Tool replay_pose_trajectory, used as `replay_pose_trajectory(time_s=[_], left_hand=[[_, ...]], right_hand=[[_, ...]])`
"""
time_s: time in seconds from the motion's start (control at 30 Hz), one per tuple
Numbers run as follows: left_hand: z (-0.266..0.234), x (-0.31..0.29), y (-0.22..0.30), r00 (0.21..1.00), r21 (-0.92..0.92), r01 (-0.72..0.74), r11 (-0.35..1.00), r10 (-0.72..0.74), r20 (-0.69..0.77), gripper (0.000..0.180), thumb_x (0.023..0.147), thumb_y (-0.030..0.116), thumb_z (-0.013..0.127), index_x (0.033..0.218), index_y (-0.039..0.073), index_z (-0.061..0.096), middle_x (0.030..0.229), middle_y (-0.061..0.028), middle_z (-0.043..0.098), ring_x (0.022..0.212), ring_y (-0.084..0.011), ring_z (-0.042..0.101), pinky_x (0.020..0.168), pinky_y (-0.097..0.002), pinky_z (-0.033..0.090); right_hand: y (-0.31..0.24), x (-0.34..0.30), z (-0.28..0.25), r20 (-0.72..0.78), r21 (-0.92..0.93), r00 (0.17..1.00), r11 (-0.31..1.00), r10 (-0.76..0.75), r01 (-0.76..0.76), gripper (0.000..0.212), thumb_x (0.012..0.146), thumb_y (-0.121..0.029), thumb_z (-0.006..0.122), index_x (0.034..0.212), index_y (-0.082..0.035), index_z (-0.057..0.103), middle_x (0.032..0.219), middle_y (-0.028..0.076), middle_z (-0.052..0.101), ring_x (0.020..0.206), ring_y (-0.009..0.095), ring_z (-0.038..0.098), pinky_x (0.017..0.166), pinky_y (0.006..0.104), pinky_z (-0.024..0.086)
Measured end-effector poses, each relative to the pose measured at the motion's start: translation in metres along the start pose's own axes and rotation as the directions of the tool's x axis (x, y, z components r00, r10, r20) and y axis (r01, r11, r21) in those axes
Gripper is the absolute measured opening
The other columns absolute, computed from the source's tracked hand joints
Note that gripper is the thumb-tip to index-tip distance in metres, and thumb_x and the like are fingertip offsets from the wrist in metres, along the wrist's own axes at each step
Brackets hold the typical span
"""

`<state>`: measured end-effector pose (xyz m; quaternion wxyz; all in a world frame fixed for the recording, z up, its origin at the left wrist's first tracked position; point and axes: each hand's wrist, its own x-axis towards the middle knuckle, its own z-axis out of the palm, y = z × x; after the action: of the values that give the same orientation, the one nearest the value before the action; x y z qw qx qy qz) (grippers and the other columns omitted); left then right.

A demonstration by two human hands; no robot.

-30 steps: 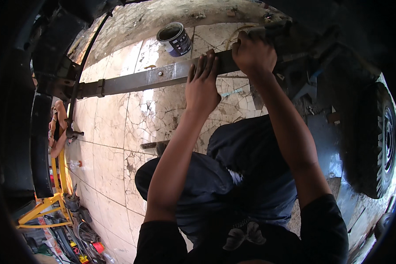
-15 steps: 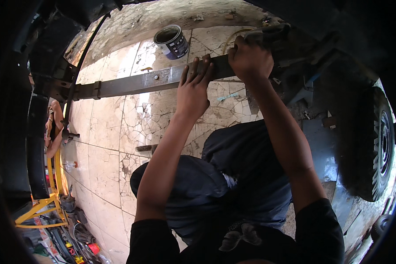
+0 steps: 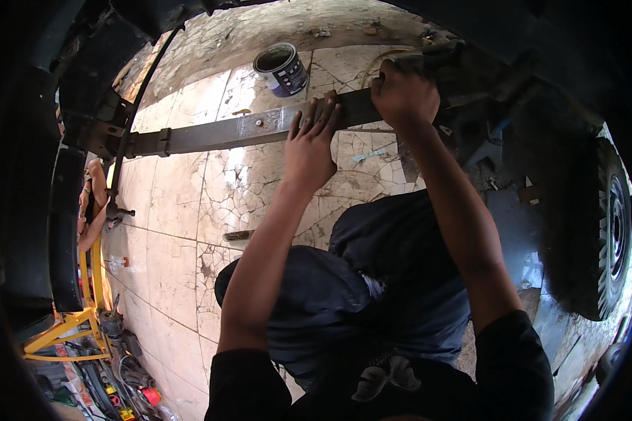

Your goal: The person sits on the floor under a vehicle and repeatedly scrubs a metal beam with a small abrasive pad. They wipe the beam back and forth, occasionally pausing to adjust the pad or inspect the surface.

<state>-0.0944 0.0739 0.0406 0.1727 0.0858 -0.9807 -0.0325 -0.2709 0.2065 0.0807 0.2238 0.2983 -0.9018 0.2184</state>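
A long, dark steel leaf spring (image 3: 211, 135) runs across the upper middle, with a bright bolt head (image 3: 258, 123) on a paler patch. My left hand (image 3: 312, 146) lies against the spring with its fingers stretched over the top face. To its right, my right hand (image 3: 406, 99) is closed in a fist at the spring's dark right part. What its fingers hold, if anything, is hidden. Towards the left end a metal clip (image 3: 164, 142) wraps around the spring.
Beyond the spring stands an open paint can (image 3: 281, 70) on cracked floor tiles (image 3: 175, 203). A dark brush-like object (image 3: 237, 236) lies near my left forearm. At the right is a tyre (image 3: 611, 231). Another person's arm (image 3: 93, 203) shows at the left, above a yellow metal stand (image 3: 70, 330).
The view has shifted slightly, so the spring, can and floor things sit a little further right. Both hands keep nearly the same places and poses on the spring.
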Motion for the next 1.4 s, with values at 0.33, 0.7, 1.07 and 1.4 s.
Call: replay_pose_trajectory(time_s=[0.33,0.7,1.07,1.4], left_hand=[[-0.005,0.014,-0.003,0.995,0.023,-0.038,0.999,0.036,0.088,0.097,0.073,-0.006,0.066,0.163,0.002,0.033,0.171,-0.0154,0.034,0.161,-0.0301,0.026,0.131,-0.0472,0.026],[-0.007,0.034,-0.007,0.997,0.010,0.051,0.999,-0.051,0.061,0.090,0.075,0.011,0.068,0.159,-0.002,0.039,0.169,-0.0178,0.037,0.159,-0.0348,0.028,0.130,-0.0474,0.026],[-0.005,0.007,0.002,1.000,0.030,-0.015,0.999,0.015,0.006,0.090,0.074,0.006,0.065,0.159,-0.003,0.038,0.169,-0.0189,0.036,0.160,-0.0354,0.028,0.131,-0.0470,0.023],[-0.020,-0.010,0.023,0.992,0.067,0.052,0.996,-0.059,0.112,0.090,0.074,0.002,0.064,0.160,-0.005,0.037,0.171,-0.0195,0.033,0.161,-0.0300,0.025,0.132,-0.0476,0.021]], right_hand=[[-0.002,0.001,-0.002,-0.004,0.027,1.000,1.000,0.009,-0.009,0.027,0.089,-0.035,0.065,0.106,-0.014,0.072,0.110,0.007,0.074,0.092,0.033,0.076,0.081,0.0488,0.062],[-0.006,0.000,-0.001,-0.042,0.022,0.999,0.999,0.024,-0.023,0.020,0.087,-0.030,0.070,0.098,-0.013,0.068,0.096,0.008,0.076,0.085,0.032,0.076,0.074,0.0477,0.062],[-0.001,-0.002,0.001,-0.055,-0.007,0.998,0.999,0.037,-0.038,0.019,0.088,-0.030,0.068,0.095,-0.013,0.068,0.096,0.008,0.075,0.089,0.032,0.076,0.075,0.0475,0.062],[0.000,0.003,0.000,-0.023,0.021,0.998,0.998,0.064,-0.063,0.020,0.088,-0.031,0.068,0.097,-0.013,0.069,0.097,0.009,0.075,0.092,0.033,0.075,0.081,0.0494,0.061]])
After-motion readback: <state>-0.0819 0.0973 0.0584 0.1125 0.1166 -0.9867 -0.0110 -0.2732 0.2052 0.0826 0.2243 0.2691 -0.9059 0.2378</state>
